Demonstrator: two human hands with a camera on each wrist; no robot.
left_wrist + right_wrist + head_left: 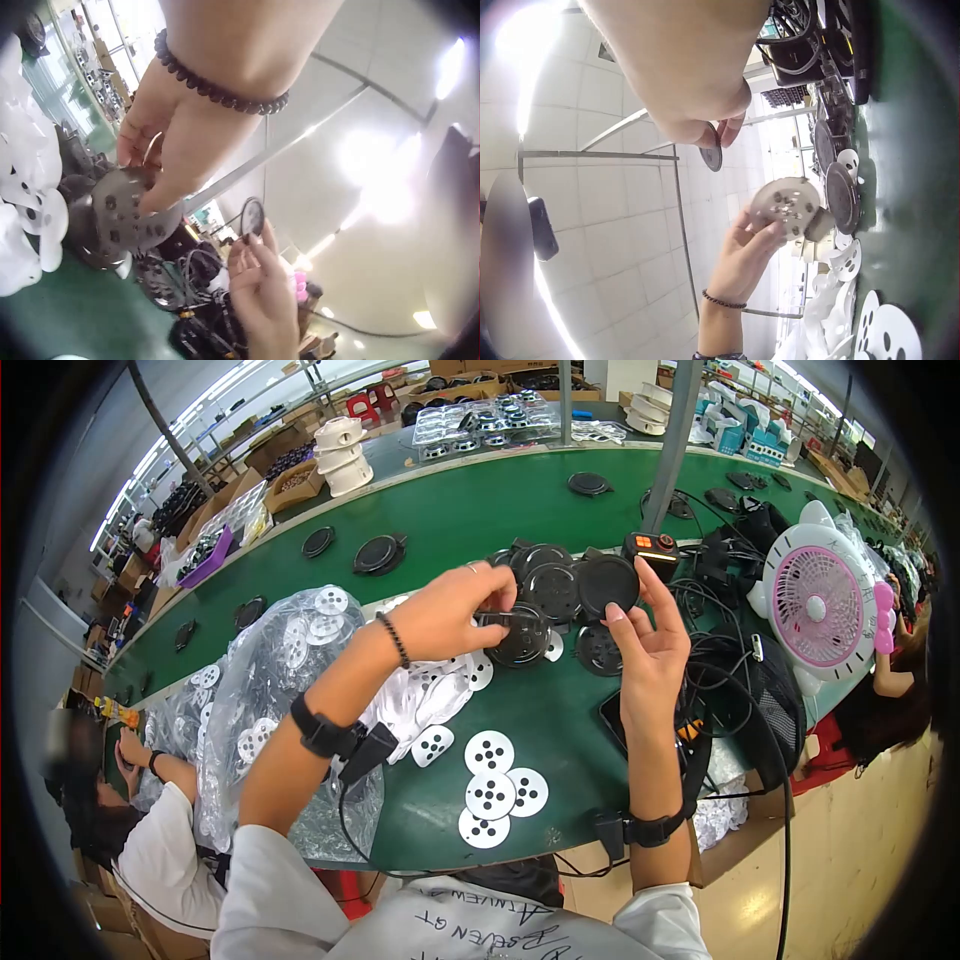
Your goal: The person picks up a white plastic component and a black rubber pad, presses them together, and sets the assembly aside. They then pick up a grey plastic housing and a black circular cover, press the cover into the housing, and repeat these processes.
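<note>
My left hand pinches a black round part by its edge; in the left wrist view this part shows holes across its flat face. With thumb and fingers my right hand holds a smaller black disc upright, to the right of the left hand. Between and behind the hands lies a group of black round parts. White discs with black dots lie overlapping on the green surface nearer my body.
A plastic bag of white discs lies at left, beside a seated person. Black cables, a small device and a pink-and-white fan stand at right. Black parts lie along the green belt behind.
</note>
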